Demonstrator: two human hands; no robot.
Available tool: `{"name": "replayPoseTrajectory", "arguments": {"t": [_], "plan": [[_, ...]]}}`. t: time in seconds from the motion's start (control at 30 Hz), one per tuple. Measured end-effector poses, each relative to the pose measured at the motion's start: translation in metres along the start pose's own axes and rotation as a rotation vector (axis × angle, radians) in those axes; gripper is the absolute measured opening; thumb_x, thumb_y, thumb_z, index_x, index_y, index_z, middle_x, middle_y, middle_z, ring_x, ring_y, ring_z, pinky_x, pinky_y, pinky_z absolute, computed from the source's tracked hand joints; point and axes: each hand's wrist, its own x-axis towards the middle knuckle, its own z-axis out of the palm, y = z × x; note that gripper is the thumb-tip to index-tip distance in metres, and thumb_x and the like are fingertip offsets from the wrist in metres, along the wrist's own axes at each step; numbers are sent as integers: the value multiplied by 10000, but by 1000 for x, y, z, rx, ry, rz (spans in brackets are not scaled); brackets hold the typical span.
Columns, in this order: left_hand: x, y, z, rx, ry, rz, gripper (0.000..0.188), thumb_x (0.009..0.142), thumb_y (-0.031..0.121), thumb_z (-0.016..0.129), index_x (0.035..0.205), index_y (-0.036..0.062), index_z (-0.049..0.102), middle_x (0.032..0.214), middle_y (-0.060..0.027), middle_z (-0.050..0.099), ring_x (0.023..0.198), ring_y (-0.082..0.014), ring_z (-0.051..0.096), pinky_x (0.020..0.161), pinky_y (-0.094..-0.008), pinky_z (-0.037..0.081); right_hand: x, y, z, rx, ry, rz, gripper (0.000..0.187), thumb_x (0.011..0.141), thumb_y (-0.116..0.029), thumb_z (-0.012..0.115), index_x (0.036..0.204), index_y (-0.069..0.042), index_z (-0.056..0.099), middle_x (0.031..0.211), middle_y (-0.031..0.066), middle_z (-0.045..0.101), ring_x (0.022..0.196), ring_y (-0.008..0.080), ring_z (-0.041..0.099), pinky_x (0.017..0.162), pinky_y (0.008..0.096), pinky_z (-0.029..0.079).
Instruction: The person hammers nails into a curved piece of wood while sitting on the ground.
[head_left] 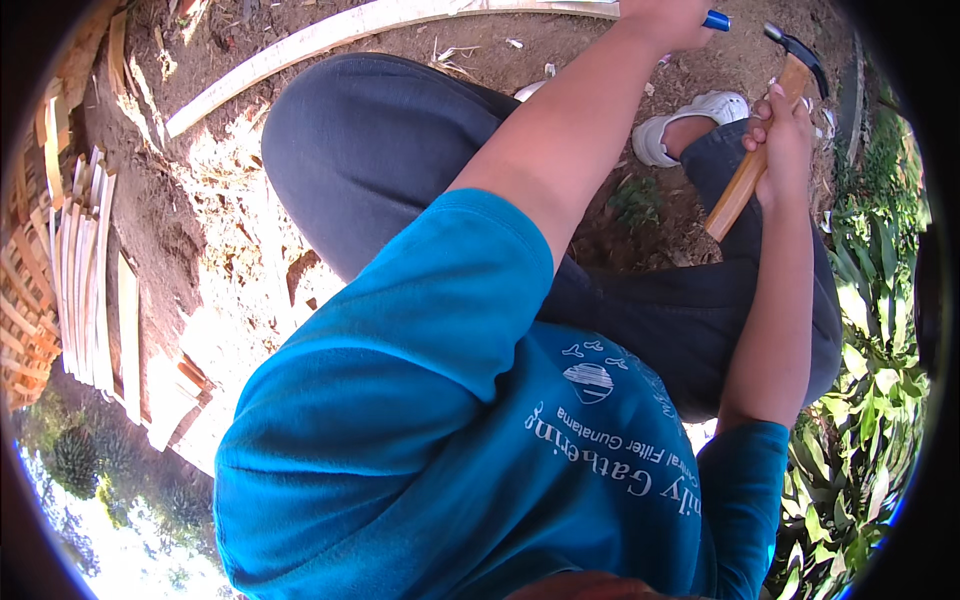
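Note:
My right hand [785, 140] is closed round the wooden handle of a claw hammer [742, 192]. It grips close below the dark metal head, and the handle's butt points down toward my lap. At the top edge of the picture my left hand [672, 22] is closed on a tool with a blue, rounded end [716, 20]. The rest of that tool is hidden by the hand or cut off by the edge. A long, pale curved strip of wood or bamboo [330, 38] lies on the ground and reaches up beside my left hand.
I sit low on bare earth, dark-trousered legs [380, 150] bent, with a white shoe [655, 138] near the hammer. Several split strips [85, 270] and a woven basket-like thing [25, 310] stand at the left. Leafy green plants [865, 400] border the right.

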Motion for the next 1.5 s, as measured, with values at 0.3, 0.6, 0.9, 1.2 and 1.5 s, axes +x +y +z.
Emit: {"name": "replayPoseTrajectory", "arguments": {"t": [0.3,0.6,0.9,1.2,1.5], "plan": [[-1,-1,-4,14,-51,-26,192,846,255,699,959,134,795,963,-179,762,933,-360,746,826,-491,592,-2,-2,0,-38,-55,91,156,1048,-223,588,1058,-108,483,799,-16,500,581,64,449,496,236,389],[-1,-4,-2,36,-52,-27,181,844,232,695,947,123,795,963,-175,763,927,-357,747,823,-483,593,-6,1,4,-12,-75,98,147,1059,-223,570,1067,-106,482,792,-14,493,581,62,451,495,232,391],[-4,-6,-4,12,-42,-18,161,847,233,699,922,127,795,948,-169,763,904,-356,749,803,-488,596,-5,-1,8,-56,-106,115,153,1054,-212,575,1069,-103,469,787,-17,491,588,60,452,499,234,394],[-3,-12,1,57,-54,-20,177,844,217,707,946,112,807,965,-172,767,925,-347,755,812,-476,601,-3,-3,11,-106,-172,153,159,1053,-208,574,1092,-97,466,790,-14,492,582,66,454,495,233,394],[-2,-19,12,98,-70,-29,166,848,173,698,945,100,810,972,-165,774,929,-333,763,809,-466,607,-7,-2,19,-82,-131,112,153,1050,-199,569,1063,-95,458,801,-6,504,581,62,454,496,238,402]]}}
